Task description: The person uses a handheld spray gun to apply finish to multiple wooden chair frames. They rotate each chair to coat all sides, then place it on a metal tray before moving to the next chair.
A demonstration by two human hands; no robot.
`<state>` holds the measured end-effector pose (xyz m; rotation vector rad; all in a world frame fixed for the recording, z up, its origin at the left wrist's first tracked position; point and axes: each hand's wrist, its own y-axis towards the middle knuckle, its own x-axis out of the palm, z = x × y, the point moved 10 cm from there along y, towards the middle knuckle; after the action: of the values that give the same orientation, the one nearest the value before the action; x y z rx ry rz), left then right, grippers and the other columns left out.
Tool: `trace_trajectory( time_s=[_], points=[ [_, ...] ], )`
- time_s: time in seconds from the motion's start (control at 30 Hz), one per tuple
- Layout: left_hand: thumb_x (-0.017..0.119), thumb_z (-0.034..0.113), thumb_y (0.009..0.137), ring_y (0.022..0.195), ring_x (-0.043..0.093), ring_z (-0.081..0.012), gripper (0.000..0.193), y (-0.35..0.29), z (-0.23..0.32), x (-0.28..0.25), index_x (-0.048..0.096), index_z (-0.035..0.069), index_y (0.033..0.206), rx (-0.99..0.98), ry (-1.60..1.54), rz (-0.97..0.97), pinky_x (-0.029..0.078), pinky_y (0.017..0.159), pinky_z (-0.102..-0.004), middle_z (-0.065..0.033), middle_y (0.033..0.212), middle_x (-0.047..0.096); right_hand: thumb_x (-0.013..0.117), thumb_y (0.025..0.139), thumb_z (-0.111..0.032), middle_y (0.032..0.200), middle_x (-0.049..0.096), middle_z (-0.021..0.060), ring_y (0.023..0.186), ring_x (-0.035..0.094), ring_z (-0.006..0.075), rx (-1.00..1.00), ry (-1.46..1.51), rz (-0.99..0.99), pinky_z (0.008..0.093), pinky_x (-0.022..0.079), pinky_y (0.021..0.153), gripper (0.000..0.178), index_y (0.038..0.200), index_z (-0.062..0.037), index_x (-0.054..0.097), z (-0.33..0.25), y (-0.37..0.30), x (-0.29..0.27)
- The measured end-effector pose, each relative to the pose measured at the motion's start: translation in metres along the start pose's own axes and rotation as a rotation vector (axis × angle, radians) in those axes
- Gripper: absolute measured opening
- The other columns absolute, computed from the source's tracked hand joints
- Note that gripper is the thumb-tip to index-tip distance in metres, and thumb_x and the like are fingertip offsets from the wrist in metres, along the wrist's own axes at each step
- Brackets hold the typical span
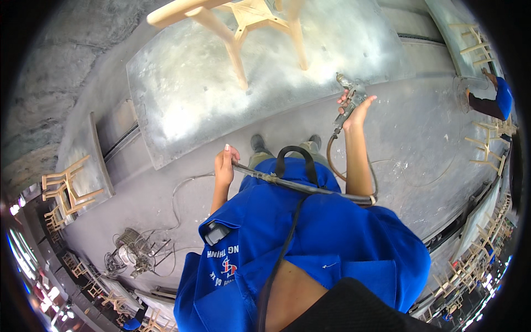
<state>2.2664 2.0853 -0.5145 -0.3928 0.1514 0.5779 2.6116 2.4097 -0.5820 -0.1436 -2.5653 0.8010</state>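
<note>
A metal spray gun (352, 99) is gripped in my right hand (357, 113), its nozzle pointing up toward the work surface. From its lower end a brown hose (330, 157) loops down past my right forearm. My left hand (225, 163) is closed round a dark hose (287, 183), which runs across the front of my body to my right elbow. Beyond my hands, a pale wooden chair (251, 14) stands on a wide grey metal sheet (171, 122), partly cut off by the upper edge. Neither hand touches the chair.
At lower left stands equipment (133, 252) with a metal frame and coiled lines; a thin hose (176, 202) trails from it over the floor. More wooden chairs (69, 188) stand at left and right. A person in blue (502, 99) works at far right.
</note>
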Motion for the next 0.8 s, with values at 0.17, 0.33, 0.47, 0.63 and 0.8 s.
trace_trajectory(
  time_s=[0.17,0.33,0.47,0.63,0.8],
  points=[
    [0.038,0.048,0.108,0.059,0.042,-0.0106,0.063,0.037,0.014,-0.050,0.063,0.002,0.072,0.080,0.013,-0.055,0.031,0.056,-0.0300,0.0005,0.060,0.047,0.008,0.089,-0.088,0.071,0.059,0.0047,0.065,0.060,0.0180,-0.058,0.027,-0.038,0.0261,0.033,0.047,0.099,0.099,-0.0042,0.061,0.020,-0.036,0.076],
    [0.039,0.048,0.108,0.059,0.044,-0.0102,0.063,0.049,0.005,-0.098,0.063,0.001,0.072,0.050,0.004,-0.090,0.032,0.056,-0.0293,-0.0013,0.061,0.051,0.009,0.087,-0.089,0.070,0.059,0.0042,0.062,0.059,0.0179,-0.037,0.058,-0.060,0.0251,0.035,0.047,0.102,0.098,-0.0034,0.063,0.059,-0.069,0.106],
    [0.040,0.047,0.108,0.059,0.044,-0.0099,0.062,0.046,-0.003,-0.121,0.063,0.001,0.073,0.024,0.014,-0.121,0.032,0.056,-0.0285,-0.0012,0.060,0.051,0.010,0.087,-0.090,0.070,0.059,0.0051,0.063,0.060,0.0185,0.074,0.060,-0.065,0.0263,0.035,0.047,0.102,0.098,-0.0034,0.063,0.124,-0.068,0.119],
    [0.039,0.043,0.109,0.057,0.039,-0.0084,0.060,0.040,-0.020,-0.153,0.062,0.001,0.073,-0.011,0.007,-0.049,0.029,0.055,-0.0284,0.0013,0.058,0.046,0.013,0.088,-0.089,0.067,0.059,0.0071,0.061,0.061,0.0219,0.249,-0.068,0.115,0.0301,0.036,0.048,0.099,0.094,-0.0034,0.062,0.237,-0.032,0.091],
    [0.040,0.039,0.109,0.057,0.036,-0.0076,0.057,0.039,-0.016,-0.187,0.061,0.002,0.071,0.004,0.003,0.008,0.027,0.055,-0.0285,0.0025,0.059,0.044,0.017,0.093,-0.083,0.070,0.060,0.0074,0.059,0.059,0.0226,0.359,-0.147,0.303,0.0316,0.037,0.049,0.092,0.097,-0.0029,0.062,0.291,-0.030,0.057]
  ],
)
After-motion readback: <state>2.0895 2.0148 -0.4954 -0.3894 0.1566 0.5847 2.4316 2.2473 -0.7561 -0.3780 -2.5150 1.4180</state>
